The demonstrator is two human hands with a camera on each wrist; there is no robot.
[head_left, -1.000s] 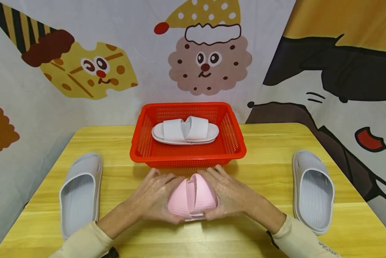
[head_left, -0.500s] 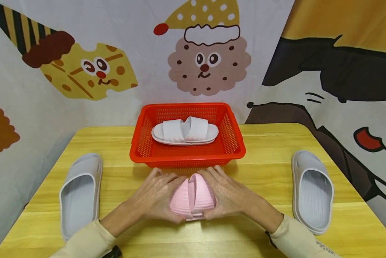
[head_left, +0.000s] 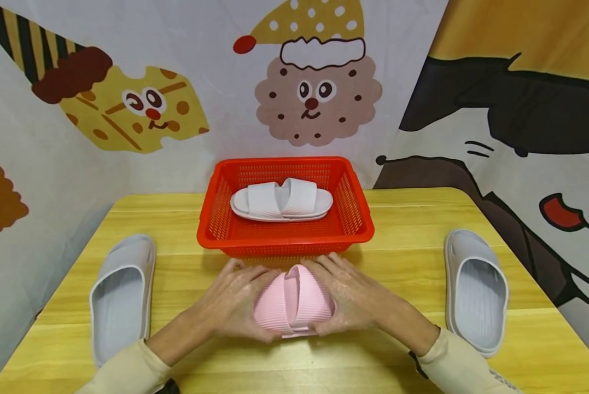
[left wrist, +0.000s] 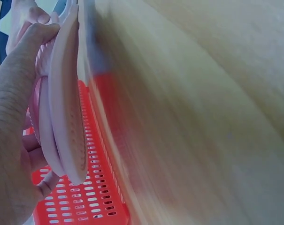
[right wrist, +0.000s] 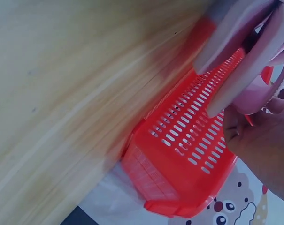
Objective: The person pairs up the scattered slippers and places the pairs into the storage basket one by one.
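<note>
A pair of pink slippers [head_left: 294, 303] with ribbed straps is held between both hands in front of the basket. My left hand [head_left: 242, 301] grips its left end and my right hand [head_left: 348, 298] grips its right end. In the left wrist view, the soles of the pink slippers [left wrist: 66, 98] lie one against the other, above the tabletop. The right wrist view shows the two soles [right wrist: 252, 70] with a narrow gap between them. Parts of both slippers are covered by the hands. A pair of white slippers [head_left: 301, 198] lies in the red basket [head_left: 284, 241] just beyond.
One grey slipper [head_left: 122, 301] lies at the left of the wooden table [head_left: 397, 219], another grey slipper [head_left: 480, 298] at the right. Behind the table hangs a cloth [head_left: 225, 98] printed with cartoon figures. The basket stands at the table's back edge.
The hands keep their grip on the pink slippers. They shift together slightly, then a little apart again. Everything else stays in place.
</note>
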